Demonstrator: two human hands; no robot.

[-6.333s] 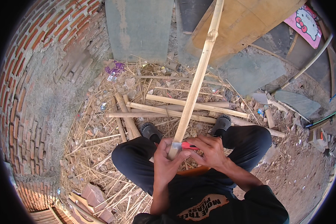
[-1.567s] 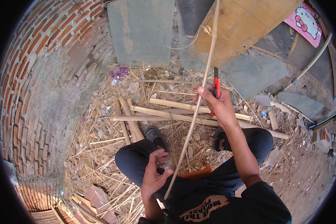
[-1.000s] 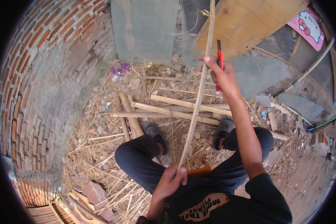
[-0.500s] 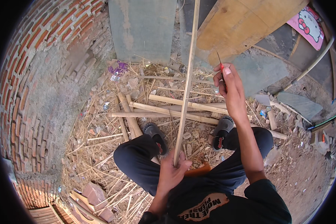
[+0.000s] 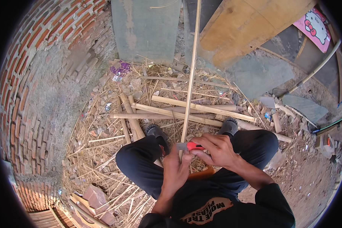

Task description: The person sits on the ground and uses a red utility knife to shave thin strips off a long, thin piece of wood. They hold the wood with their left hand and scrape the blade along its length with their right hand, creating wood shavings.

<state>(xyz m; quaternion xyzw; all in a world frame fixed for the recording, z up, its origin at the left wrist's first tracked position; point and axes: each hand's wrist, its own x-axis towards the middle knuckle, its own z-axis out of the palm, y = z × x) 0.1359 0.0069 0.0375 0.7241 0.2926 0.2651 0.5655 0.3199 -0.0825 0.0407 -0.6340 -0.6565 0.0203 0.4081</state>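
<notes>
And here's the blade, laid across the lower end of a long, thin, pale bamboo strip (image 5: 190, 89) that runs from the lap, below centre, out to the rim just past twelve o'clock. At six o'clock the left hand (image 5: 173, 170) is closed about that near end, fingers curled and thumb alongside, though the underside of the grip is hidden. At four o'clock the right hand (image 5: 219, 153) is wrapped firmly round a red-handled utility knife with a flat grey blade (image 5: 193, 146), its tip pointing to nine o'clock, right in among the left fingers! Whether the edge bites, I can't tell. To do this well, I'd say: keep that left thumb out of the edge's line, pinch the strip so it can't roll, hold the blade low and even, and use steady pressure, not force. Now compare half a second ago: the right hand was up at two o'clock, knife raised and well apart from the strip; now it's down, hands just beside each other. The left hand has kept its hold, and the split tan bamboo lengths (image 5: 167, 113) around the centre lie as they did.
</notes>
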